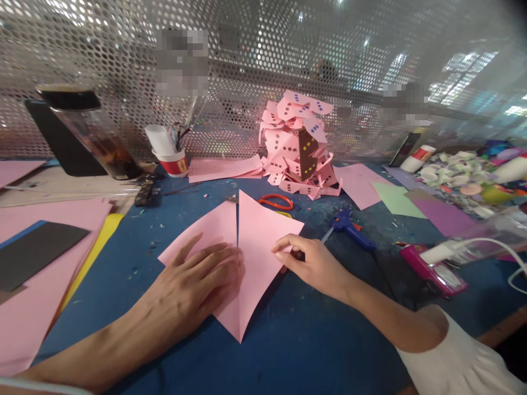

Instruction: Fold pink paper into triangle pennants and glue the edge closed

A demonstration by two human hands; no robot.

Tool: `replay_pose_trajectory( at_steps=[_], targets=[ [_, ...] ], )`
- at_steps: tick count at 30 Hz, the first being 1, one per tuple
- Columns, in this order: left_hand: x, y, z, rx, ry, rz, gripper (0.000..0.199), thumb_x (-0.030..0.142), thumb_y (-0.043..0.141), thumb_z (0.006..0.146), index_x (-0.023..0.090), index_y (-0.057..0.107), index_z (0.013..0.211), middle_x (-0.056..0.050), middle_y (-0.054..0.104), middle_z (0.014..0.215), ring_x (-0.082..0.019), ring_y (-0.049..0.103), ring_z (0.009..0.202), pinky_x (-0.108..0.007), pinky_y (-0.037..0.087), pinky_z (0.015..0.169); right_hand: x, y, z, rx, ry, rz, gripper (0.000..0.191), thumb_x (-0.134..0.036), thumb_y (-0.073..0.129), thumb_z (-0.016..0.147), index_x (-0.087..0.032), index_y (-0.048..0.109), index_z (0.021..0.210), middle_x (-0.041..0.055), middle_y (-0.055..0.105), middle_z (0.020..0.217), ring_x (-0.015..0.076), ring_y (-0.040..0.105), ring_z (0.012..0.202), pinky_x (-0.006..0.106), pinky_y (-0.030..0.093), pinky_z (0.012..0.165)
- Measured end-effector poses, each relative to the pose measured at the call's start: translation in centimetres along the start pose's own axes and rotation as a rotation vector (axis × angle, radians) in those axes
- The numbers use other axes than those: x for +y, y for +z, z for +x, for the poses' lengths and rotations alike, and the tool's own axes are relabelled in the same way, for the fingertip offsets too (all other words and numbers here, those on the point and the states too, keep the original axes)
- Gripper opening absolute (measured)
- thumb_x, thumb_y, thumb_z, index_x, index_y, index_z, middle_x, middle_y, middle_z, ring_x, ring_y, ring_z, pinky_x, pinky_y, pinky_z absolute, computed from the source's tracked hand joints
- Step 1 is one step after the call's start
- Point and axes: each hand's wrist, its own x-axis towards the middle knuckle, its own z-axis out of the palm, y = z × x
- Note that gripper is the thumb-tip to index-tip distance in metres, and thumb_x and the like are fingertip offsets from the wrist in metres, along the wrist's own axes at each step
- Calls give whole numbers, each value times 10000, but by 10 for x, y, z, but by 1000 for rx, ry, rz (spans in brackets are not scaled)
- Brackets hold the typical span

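Note:
A pink sheet of paper [260, 241] with a crease down its middle and a slit from its far edge lies on the blue table before me. My left hand [201, 274] rests flat on the left half, fingers stretched toward the crease. My right hand [307, 257] pinches the right edge between thumb and fingers, and that half is lifted off the table. Just beyond the paper are red-handled scissors [280, 201], their blades partly hidden by it. A blue glue gun [349, 227] lies to the right of my right hand.
Behind stands a pink paper structure [288, 148] with small coloured squares. Pink sheets [33, 334] and a dark card [41, 252] lie left. A drink bottle [94, 131] and a paper cup [173, 163] stand at the back left. A magenta device [432, 269] and paper rings [457, 170] are right.

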Motion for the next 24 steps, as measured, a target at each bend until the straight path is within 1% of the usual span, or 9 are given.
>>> replay_pose_trajectory(
  at_steps=[2,5,7,10,18,24],
  targets=[
    [-2,1,-1,-12,25,0,395,231,559,1017,286,580,1408,-13,666,1435,-207,565,1378,-450,151,1306,0,2,1,22,-18,-25,126,-296,633,973,-260,736,1036,-23,794,916,125,732,764,234,509,730],
    [-2,1,-2,-27,55,-8,420,169,537,1010,283,579,1412,-5,683,1408,-182,601,1330,-452,137,1318,1,5,1,28,-4,-38,115,-281,647,962,-260,737,1031,-36,781,836,119,722,721,232,504,717],
    [-2,0,-2,-24,58,-9,414,151,525,1011,284,590,1398,0,690,1398,-170,619,1303,-448,127,1320,2,6,1,14,20,-45,113,-262,646,958,-257,737,1024,-46,763,770,115,717,687,230,498,703],
    [-1,0,-2,-11,37,-19,405,151,514,1014,285,600,1387,-6,698,1384,-173,626,1297,-440,143,1313,1,5,1,-1,34,-74,111,-236,644,949,-253,740,1000,-52,739,710,113,698,653,229,480,669],
    [-1,-3,0,-35,51,-4,390,174,552,995,299,605,1361,8,702,1379,-165,635,1289,-411,126,1315,-4,2,0,-44,23,-98,137,-193,619,948,-239,737,999,-43,730,704,119,681,644,241,466,667],
    [-1,-1,-1,-28,42,-13,415,175,536,1005,293,585,1400,-3,715,1353,-175,642,1284,-427,135,1314,-6,0,-1,-54,33,-91,146,-198,614,949,-244,742,1005,-44,724,699,116,674,629,242,466,666]
  ],
)
